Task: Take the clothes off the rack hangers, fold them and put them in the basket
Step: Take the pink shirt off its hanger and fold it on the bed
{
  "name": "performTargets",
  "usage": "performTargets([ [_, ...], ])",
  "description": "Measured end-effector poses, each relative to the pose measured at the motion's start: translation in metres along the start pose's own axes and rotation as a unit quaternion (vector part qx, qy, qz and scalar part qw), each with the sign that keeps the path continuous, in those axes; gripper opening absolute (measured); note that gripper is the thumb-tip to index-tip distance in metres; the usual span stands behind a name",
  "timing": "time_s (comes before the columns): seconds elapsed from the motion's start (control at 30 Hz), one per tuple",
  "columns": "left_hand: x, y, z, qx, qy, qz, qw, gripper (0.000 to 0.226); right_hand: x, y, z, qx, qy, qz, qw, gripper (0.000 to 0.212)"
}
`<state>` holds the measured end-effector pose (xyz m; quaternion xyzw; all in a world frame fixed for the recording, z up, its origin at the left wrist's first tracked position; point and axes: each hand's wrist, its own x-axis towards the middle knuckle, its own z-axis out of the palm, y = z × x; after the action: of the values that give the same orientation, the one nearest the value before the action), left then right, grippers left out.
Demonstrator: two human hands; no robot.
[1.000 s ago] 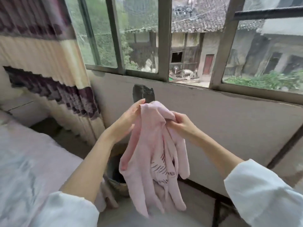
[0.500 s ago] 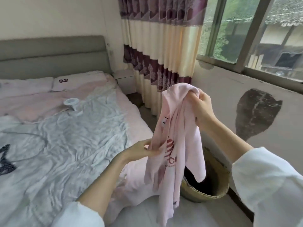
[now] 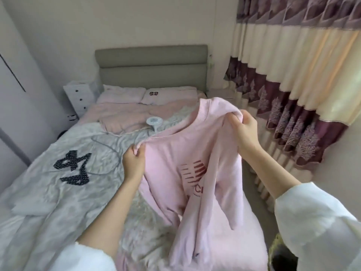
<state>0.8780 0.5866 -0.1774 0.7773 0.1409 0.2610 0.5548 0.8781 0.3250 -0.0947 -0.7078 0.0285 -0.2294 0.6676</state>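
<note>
Now left hand [image 3: 133, 164] and right hand [image 3: 245, 131], each clamped on shoulder, spreading pink printed cotton sweatshirt [image 3: 187, 173] wide over rumpled grey-white bed [image 3: 58, 192], no longer bunched; folding likely starting, woven basket [image 3: 273, 249] waiting near bed's right edge.

One pink sweatshirt [image 3: 175, 169] hangs in view, held up by two hands: the left hand [image 3: 133, 163] and the right hand [image 3: 245, 132]. One bed [image 3: 48, 192] fills the left, with one grey headboard [image 3: 152, 65] at the far end and two pillows, one [image 3: 121, 94] left of the other [image 3: 168, 95]. One white drawer unit [image 3: 78, 96] stands far left, one curtain [image 3: 304, 75] hangs right, and one woven basket [image 3: 275, 249] sits near right.
</note>
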Motion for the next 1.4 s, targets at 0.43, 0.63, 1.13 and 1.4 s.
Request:
performTargets([
  [0.43, 0.149, 0.068, 0.035, 0.235, 0.115, 0.072, 0.963, 0.057, 0.168, 0.063, 0.006, -0.221, -0.059, -0.072, 0.971, 0.040],
  [0.63, 0.177, 0.109, 0.050, 0.163, 0.206, 0.101, 0.960, 0.048, 0.200, 0.046, 0.009, -0.221, -0.007, -0.167, 0.961, 0.020],
  [1.13, 0.257, 0.100, 0.068, 0.089, 0.215, 0.131, 0.964, 0.046, 0.244, 0.041, 0.090, -0.251, 0.098, -0.166, 0.949, 0.023],
  [1.4, 0.332, -0.040, 0.124, 0.289, 0.024, 0.046, 0.956, 0.037, 0.283, 0.159, 0.146, -0.441, 0.007, -0.015, 0.897, 0.022],
])
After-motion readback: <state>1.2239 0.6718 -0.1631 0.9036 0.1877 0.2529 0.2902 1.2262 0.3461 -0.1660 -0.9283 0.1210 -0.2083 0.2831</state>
